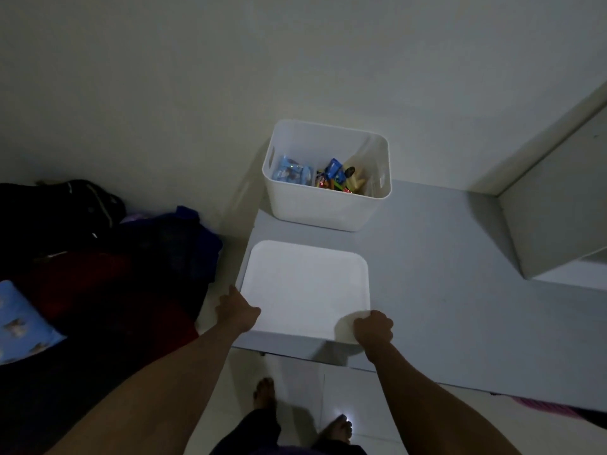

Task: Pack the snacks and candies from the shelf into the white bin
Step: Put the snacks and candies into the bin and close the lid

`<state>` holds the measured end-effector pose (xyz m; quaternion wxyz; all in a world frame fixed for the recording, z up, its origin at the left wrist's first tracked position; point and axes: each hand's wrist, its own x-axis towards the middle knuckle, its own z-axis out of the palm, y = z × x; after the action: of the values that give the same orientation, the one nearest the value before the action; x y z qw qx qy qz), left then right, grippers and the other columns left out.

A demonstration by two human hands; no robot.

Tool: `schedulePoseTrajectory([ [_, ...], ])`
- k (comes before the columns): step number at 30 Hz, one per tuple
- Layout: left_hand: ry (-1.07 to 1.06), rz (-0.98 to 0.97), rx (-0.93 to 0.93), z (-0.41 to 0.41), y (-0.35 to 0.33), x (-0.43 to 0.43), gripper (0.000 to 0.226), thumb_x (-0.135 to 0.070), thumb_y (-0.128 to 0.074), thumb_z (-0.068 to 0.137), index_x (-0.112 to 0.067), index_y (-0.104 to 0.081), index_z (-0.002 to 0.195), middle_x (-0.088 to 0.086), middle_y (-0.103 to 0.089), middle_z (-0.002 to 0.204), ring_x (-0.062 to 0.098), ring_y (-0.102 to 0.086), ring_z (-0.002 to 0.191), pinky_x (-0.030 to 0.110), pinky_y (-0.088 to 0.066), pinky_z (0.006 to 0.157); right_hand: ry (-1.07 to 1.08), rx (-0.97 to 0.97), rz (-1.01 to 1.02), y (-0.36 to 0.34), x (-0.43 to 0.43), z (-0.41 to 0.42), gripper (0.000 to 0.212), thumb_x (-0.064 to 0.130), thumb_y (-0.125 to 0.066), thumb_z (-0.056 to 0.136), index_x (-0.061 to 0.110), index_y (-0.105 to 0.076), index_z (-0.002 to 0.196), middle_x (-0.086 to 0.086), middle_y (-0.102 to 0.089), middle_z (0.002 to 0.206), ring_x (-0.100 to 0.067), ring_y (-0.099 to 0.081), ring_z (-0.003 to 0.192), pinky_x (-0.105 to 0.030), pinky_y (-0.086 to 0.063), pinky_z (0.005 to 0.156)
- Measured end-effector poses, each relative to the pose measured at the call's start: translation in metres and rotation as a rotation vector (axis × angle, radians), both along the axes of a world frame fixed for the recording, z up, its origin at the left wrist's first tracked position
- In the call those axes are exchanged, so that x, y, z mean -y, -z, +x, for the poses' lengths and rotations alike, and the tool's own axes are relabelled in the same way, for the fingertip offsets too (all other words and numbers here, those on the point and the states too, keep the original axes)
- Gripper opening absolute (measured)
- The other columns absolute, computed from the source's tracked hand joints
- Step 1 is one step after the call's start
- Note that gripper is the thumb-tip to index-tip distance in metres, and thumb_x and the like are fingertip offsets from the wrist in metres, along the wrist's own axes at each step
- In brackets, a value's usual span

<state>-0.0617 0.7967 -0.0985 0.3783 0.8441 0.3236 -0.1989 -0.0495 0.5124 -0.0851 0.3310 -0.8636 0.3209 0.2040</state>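
A white bin (pixel 328 205) stands open on a grey table (pixel 443 290), close to the wall. Inside it lie several snacks and candies (pixel 331 177) in blue, red and yellow wrappers. In front of the bin lies the flat white lid (pixel 305 284), near the table's front left corner. My left hand (pixel 238 311) grips the lid's near left corner. At the near right corner, my right hand (pixel 374 328) holds the lid's edge with curled fingers.
A white shelf unit (pixel 558 218) rises at the right of the table. Dark clothes and bags (pixel 98 244) with a blue patterned cushion (pixel 23 323) are piled at the left. My bare feet stand on the pale floor tiles (pixel 302 379) below the table edge.
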Motion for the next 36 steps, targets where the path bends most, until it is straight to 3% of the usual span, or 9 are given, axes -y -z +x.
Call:
schedulePoseTrajectory([
  [5, -0.002, -0.071, -0.089, 0.010, 0.000, -0.027, 0.119, -0.060, -0.083, 0.056, -0.007, -0.028, 0.148, 0.017, -0.038, 0.147, 0.034, -0.046, 0.126, 0.042, -0.044, 0.104, -0.024, -0.002, 0.060, 0.020, 0.006, 0.010, 0.041, 0.006, -0.053, 0.082, -0.006, -0.062, 0.120, -0.025, -0.062, 0.119, -0.039, -0.061, 0.107, -0.042, -0.053, 0.092],
  [8, -0.039, -0.070, -0.006, 0.011, -0.015, -0.031, 0.102, -0.043, -0.087, 0.065, -0.002, -0.035, 0.143, 0.017, -0.047, 0.138, 0.034, -0.050, 0.120, 0.037, -0.046, 0.095, -0.039, 0.079, 0.096, 0.008, -0.004, 0.012, 0.033, 0.000, -0.059, 0.082, -0.009, -0.066, 0.112, -0.024, -0.066, 0.108, -0.038, -0.064, 0.098, -0.034, -0.052, 0.076],
  [11, -0.094, -0.083, 0.183, 0.018, -0.036, -0.034, 0.075, -0.025, -0.091, 0.062, -0.001, -0.053, 0.122, 0.013, -0.062, 0.117, 0.028, -0.059, 0.098, 0.034, -0.050, 0.079, -0.017, 0.213, 0.118, -0.003, -0.013, 0.017, 0.029, -0.001, -0.063, 0.080, -0.010, -0.063, 0.108, -0.023, -0.064, 0.103, -0.036, -0.063, 0.093, -0.033, -0.049, 0.071],
  [14, -0.175, -0.063, 0.363, 0.037, -0.061, -0.032, 0.075, -0.019, -0.090, 0.063, -0.001, -0.048, 0.123, 0.008, -0.055, 0.109, 0.030, -0.057, 0.098, 0.036, -0.049, 0.079, 0.013, 0.358, 0.135, -0.020, -0.024, 0.028, 0.018, 0.000, -0.066, 0.081, 0.002, -0.057, 0.096, -0.019, -0.058, 0.096, -0.036, -0.061, 0.089, -0.031, -0.044, 0.068],
  [20, -0.145, -0.023, 0.570, 0.087, -0.093, -0.029, 0.081, -0.027, -0.091, 0.061, -0.005, -0.045, 0.124, 0.017, -0.053, 0.123, 0.036, -0.052, 0.112, 0.045, -0.049, 0.091, 0.077, 0.545, 0.130, -0.065, -0.038, 0.064, 0.057, 0.026, -0.085, 0.069, 0.006, -0.054, 0.114, -0.008, -0.058, 0.108, -0.026, -0.059, 0.096, -0.043, -0.054, 0.083],
  [25, -0.085, 0.047, 0.682, 0.125, -0.120, -0.017, 0.092, -0.030, -0.087, 0.066, -0.014, -0.035, 0.140, 0.014, -0.045, 0.132, 0.035, -0.043, 0.121, 0.049, -0.044, 0.097, 0.070, 0.682, 0.067, -0.091, -0.036, 0.099, 0.074, 0.043, -0.084, 0.064, 0.018, -0.050, 0.125, -0.005, -0.055, 0.118, -0.027, -0.054, 0.111, -0.049, -0.053, 0.091],
  [30, 0.026, 0.048, 0.667, 0.167, -0.132, -0.004, 0.100, -0.037, -0.085, 0.066, -0.022, -0.026, 0.146, 0.011, -0.038, 0.133, 0.032, -0.034, 0.123, 0.048, -0.040, 0.100, 0.055, 0.609, -0.019, -0.126, -0.027, 0.136, 0.088, 0.048, -0.085, 0.064, 0.014, -0.043, 0.133, -0.014, -0.048, 0.123, -0.035, -0.041, 0.121, -0.051, -0.045, 0.091],
  [36, 0.061, 0.100, 0.541, 0.220, -0.138, 0.006, 0.105, -0.051, -0.082, 0.065, -0.025, -0.024, 0.149, 0.013, -0.038, 0.135, 0.035, -0.035, 0.124, 0.050, -0.043, 0.098, 0.012, 0.556, -0.002, -0.139, -0.005, 0.203, 0.082, 0.048, -0.080, 0.072, 0.010, -0.044, 0.135, -0.015, -0.044, 0.128, -0.036, -0.036, 0.127, -0.051, -0.043, 0.097],
])
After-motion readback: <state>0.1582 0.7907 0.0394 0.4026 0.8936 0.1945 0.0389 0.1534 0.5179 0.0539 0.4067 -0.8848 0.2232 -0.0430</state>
